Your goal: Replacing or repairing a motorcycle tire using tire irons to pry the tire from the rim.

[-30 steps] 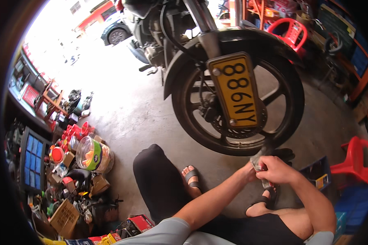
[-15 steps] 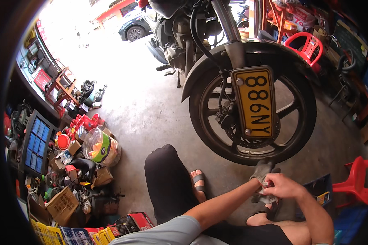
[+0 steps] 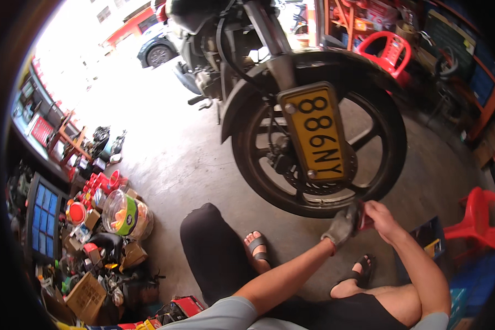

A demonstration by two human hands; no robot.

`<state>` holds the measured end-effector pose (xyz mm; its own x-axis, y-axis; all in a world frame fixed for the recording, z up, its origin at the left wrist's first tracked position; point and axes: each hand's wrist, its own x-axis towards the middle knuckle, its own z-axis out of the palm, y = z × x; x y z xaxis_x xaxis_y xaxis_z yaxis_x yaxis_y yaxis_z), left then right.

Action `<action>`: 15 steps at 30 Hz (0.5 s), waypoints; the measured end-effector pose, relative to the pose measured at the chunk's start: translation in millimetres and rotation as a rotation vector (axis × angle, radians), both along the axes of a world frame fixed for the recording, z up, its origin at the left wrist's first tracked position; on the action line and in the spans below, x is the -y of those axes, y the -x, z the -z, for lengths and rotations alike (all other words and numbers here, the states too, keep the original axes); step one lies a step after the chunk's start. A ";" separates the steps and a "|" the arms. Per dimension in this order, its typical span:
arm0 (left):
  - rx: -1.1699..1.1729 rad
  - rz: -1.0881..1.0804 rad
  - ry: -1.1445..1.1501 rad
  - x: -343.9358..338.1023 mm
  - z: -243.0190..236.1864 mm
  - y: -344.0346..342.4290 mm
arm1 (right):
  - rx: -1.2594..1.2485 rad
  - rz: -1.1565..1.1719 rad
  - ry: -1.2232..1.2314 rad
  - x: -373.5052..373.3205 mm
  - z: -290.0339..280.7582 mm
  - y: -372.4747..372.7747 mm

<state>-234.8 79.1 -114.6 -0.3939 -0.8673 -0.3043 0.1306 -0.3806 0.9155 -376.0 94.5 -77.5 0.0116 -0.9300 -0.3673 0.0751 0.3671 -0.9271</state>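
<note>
My left hand [image 3: 343, 226] wears a grey work glove and is raised in front of the motorcycle's front wheel [image 3: 242, 179], just below the tyre from this angle. Its fingers look curled against a small red and dark thing [image 3: 365, 218], too blurred to name. My bare right hand [image 3: 383, 221] meets it from the right, with fingers closed at the red edge of that thing. A band of red shows at the left glove's wrist. Above both hands, a yellow number plate [image 3: 314, 132] hangs in front of the spoked wheel and brake disc.
A red plastic stool [image 3: 476, 223] stands at right beside a dark blue bin [image 3: 423, 242]. On the left lie a clear plastic tub [image 3: 127, 214], cardboard boxes [image 3: 87, 296] and a screen [image 3: 45, 217]. Another red chair [image 3: 388, 52] is behind the wheel.
My right hand has moved from the left glove's wrist up to its fingertips' side. Both hands are now slightly higher. The view has shifted, so the motorcycle appears further left.
</note>
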 end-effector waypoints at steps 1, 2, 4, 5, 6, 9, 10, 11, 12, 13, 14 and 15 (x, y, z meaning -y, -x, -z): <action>-0.072 0.088 0.045 5.1 1.1 -8.9 | -0.170 -0.068 0.053 2.4 5.1 -3.4; -0.090 0.083 -0.016 5.3 1.1 -11.5 | -0.276 -0.099 0.115 1.4 7.6 -10.3; -0.058 0.108 -0.059 6.1 1.5 -13.5 | -0.494 -0.164 0.164 4.4 10.3 -11.1; -0.011 0.134 -0.036 7.5 4.8 -13.3 | -0.589 -0.208 0.253 5.9 13.2 -5.3; -0.051 0.182 -0.012 10.3 7.3 -17.7 | -0.591 -0.258 0.193 9.5 5.7 -4.1; 0.120 0.214 0.018 10.1 18.9 -18.3 | -0.578 -0.306 0.217 8.0 12.8 15.9; 0.105 0.258 0.052 8.7 16.0 -18.4 | -0.646 -0.291 0.228 6.6 10.6 17.3; 0.102 0.288 0.048 6.5 12.9 -17.5 | -0.715 -0.278 0.237 4.6 8.4 17.3; 0.098 0.325 0.010 4.5 10.2 -16.9 | -0.717 -0.256 0.221 2.5 6.3 14.8; 0.098 0.354 -0.027 3.7 8.8 -18.5 | -0.752 -0.234 0.209 1.7 2.9 8.7; 0.097 0.358 -0.039 4.5 11.8 -18.6 | -0.787 -0.214 0.197 0.5 1.2 5.6; 0.096 0.376 -0.040 4.1 10.3 -18.6 | -0.789 -0.198 0.188 -1.5 2.3 7.4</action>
